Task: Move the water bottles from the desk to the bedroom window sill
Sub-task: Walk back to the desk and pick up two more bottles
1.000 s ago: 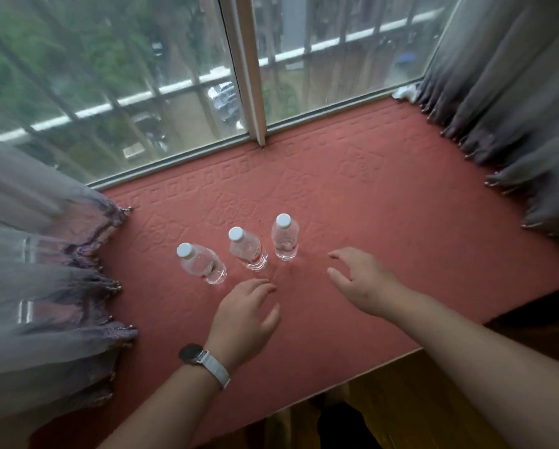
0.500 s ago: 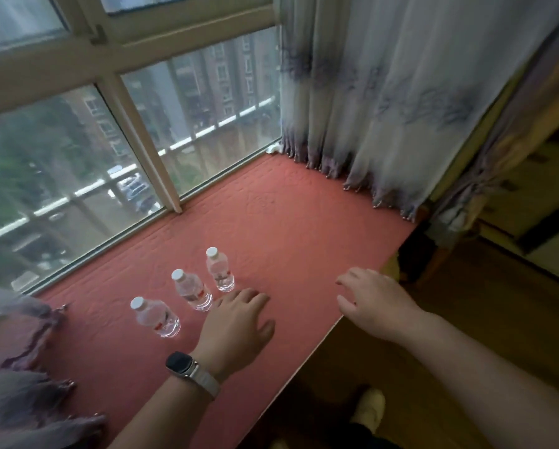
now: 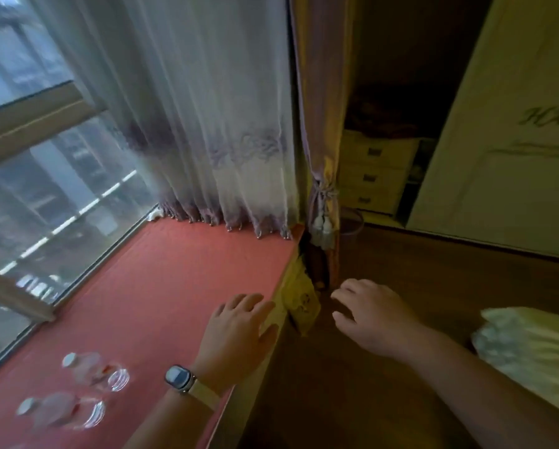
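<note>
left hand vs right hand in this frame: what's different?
The left hand has a smartwatch on its wrist; the right hand has a bare wrist. The left hand is over the front edge of the red sill mat; the right hand is off the sill, over the wooden floor. Shared: both are palm down with relaxed fingers, hold nothing, and neither touches the water bottles.

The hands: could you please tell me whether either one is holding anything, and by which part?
Nothing is held. The left hand and the right hand are both open and empty; the water bottles sit apart from them on the red sill.
</note>
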Motion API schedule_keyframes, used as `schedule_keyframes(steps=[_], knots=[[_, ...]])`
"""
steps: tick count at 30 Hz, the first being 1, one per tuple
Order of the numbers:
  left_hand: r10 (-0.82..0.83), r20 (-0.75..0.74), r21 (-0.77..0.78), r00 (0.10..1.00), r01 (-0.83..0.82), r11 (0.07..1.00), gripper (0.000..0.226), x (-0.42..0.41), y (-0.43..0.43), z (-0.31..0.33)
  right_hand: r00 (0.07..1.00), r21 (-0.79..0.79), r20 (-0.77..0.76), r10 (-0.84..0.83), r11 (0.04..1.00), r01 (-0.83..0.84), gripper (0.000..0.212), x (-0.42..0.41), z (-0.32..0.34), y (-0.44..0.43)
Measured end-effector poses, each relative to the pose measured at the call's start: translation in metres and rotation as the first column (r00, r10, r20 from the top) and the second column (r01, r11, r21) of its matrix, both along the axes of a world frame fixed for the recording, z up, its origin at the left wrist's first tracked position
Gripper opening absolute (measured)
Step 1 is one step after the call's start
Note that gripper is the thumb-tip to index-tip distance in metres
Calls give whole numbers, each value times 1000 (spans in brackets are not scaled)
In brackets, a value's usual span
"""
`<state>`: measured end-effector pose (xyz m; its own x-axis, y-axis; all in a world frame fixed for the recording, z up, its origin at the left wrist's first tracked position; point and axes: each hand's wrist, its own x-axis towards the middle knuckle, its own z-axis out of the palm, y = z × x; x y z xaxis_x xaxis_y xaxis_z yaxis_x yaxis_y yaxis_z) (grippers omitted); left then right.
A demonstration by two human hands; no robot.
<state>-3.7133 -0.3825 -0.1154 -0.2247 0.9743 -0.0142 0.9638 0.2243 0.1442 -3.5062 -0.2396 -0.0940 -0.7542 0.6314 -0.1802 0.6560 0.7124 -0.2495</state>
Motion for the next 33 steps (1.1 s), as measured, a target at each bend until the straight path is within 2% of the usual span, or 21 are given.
schedule_keyframes(steps=[1,6,8,11,15,22,29,33], knots=[[-32,-11,-4,999,32,999,59,14,20,1,1000,-4,-9,-27,1000,27,47,19,-1,13],[-186,-31,-20,982,185,982,47,84,112,11,985,-31,-22,-169,985,169,49,107,-4,71],[-256,-81,-21,963,256,967,50,111,140,20,977,-30,-23,-211,977,210,48,135,-1,88],[-325,-33,-98,945,321,942,58,140,183,25,954,-42,-64,-292,956,290,48,171,4,111],[-410,-40,-92,911,405,910,62,166,240,27,906,-20,-123,-404,914,405,50,207,5,140],[-529,1,-69,849,528,847,63,187,342,14,824,7,-25,-565,825,566,51,232,-10,198],[-576,117,-34,809,583,812,58,154,481,-4,734,74,111,-670,742,666,46,213,-17,300],[-645,132,-30,752,654,756,57,139,560,6,683,122,100,-724,690,713,46,192,1,367]])
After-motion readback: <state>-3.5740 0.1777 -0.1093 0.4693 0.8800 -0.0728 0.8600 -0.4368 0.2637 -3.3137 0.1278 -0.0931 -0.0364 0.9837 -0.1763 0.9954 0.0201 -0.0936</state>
